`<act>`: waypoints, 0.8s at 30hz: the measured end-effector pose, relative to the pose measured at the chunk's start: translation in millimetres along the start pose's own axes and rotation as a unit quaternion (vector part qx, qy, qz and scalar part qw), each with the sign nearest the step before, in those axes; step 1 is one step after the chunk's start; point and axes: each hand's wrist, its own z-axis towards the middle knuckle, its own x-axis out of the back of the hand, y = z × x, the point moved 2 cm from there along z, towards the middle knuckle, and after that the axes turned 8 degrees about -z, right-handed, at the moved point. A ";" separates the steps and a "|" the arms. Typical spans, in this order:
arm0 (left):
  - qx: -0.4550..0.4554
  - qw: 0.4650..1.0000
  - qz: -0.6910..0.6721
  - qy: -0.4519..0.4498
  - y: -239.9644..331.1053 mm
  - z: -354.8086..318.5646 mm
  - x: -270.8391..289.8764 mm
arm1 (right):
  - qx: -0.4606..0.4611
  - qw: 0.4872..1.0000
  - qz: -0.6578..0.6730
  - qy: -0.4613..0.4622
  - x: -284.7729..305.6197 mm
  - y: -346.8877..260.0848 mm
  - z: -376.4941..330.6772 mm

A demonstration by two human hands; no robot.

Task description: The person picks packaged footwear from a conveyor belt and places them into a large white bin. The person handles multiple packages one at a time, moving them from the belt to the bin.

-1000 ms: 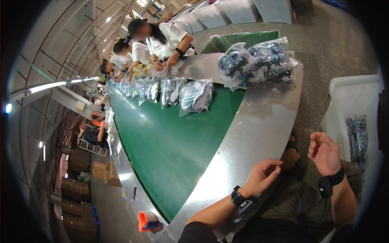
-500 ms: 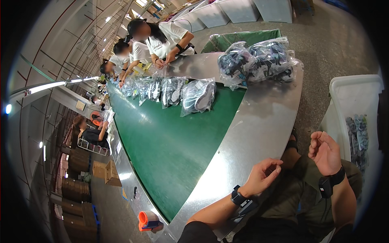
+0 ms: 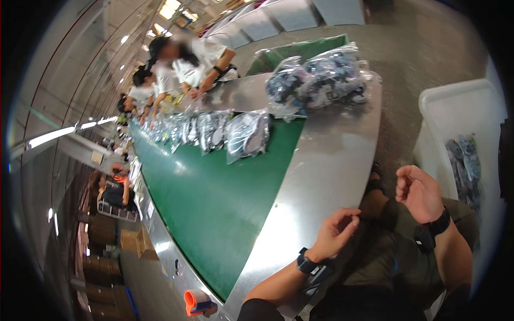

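Observation:
My left hand [image 3: 334, 234] hovers at the near edge of the metal table [image 3: 284, 224], its thumb and forefinger apart with nothing between them. Over my lap, to the right, my right hand [image 3: 420, 195] is raised with loosely curved fingers and an empty palm. A row of clear plastic bags with grey, shoe-like items [image 3: 248, 135] lies along the green conveyor belt [image 3: 214, 198]. More filled clear bags [image 3: 334, 75] are heaped on the metal at the belt's far right end. Neither hand touches any of them.
To my right stands a white bin [image 3: 436, 115] with bagged grey-blue items [image 3: 465, 166] inside. A tape dispenser [image 3: 198, 303] with orange parts sits at the belt's near left edge. Co-workers [image 3: 198, 64] stand along the far side. A green-lined container [image 3: 300, 53] is behind the heap.
The whole view has shifted, so the belt, bags and co-workers appear farther left. Both my hands keep about the same pose, still empty.

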 end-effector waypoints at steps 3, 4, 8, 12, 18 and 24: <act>0.036 0.998 -0.054 0.022 -8.4 -2.4 15.3 | 0.017 0.999 0.019 -0.032 5.0 4.2 4.1; 0.094 0.994 -0.026 0.053 -6.2 -3.4 31.8 | 0.024 0.999 0.034 -0.035 5.1 7.0 6.7; -0.039 0.971 0.182 0.153 40.7 27.9 108.0 | 0.030 0.995 0.080 -0.049 5.6 13.5 14.6; -0.090 0.885 0.406 0.208 98.6 76.4 167.6 | 0.007 1.000 0.030 -0.006 7.4 13.1 27.3; -0.117 0.855 0.460 0.209 76.3 136.6 154.8 | 0.039 0.993 0.070 -0.086 4.3 17.5 37.9; -0.121 0.855 0.464 0.197 63.6 171.6 120.8 | 0.062 0.996 0.042 -0.048 -0.7 11.2 24.0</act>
